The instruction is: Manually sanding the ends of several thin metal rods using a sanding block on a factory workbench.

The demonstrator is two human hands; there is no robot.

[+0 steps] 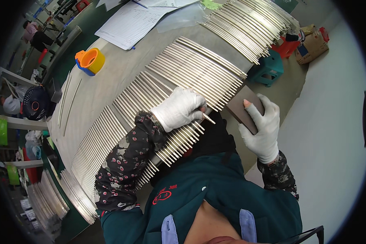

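Metal rods (197, 71) laid side by side in several banks along the curved-looking surface (120, 75), near ends lined up along its near edge and seen to jut past it in places. One rod (208, 118) grasped near its end by the curled fingers of the left hand (179, 107), white-gloved, held low over the near edge; its tip is left poking out toward the body. Flat dark block (245, 107) gripped by the spread fingers of the right hand (263, 124), also gloved, beyond the last rods of the middle bank; whether the surface is touched by the block cannot be told. Open room noted to the right of that hand, as far as the white wall (325, 110), with a teal stool (268, 68) set farther off. A narrow gap is left between the middle and far banks. Broader bare stretch found behind the rods, bounded by papers (130, 25), a yellow-and-orange holder (92, 61) and a few loose rods (72, 106) toward the left edge.
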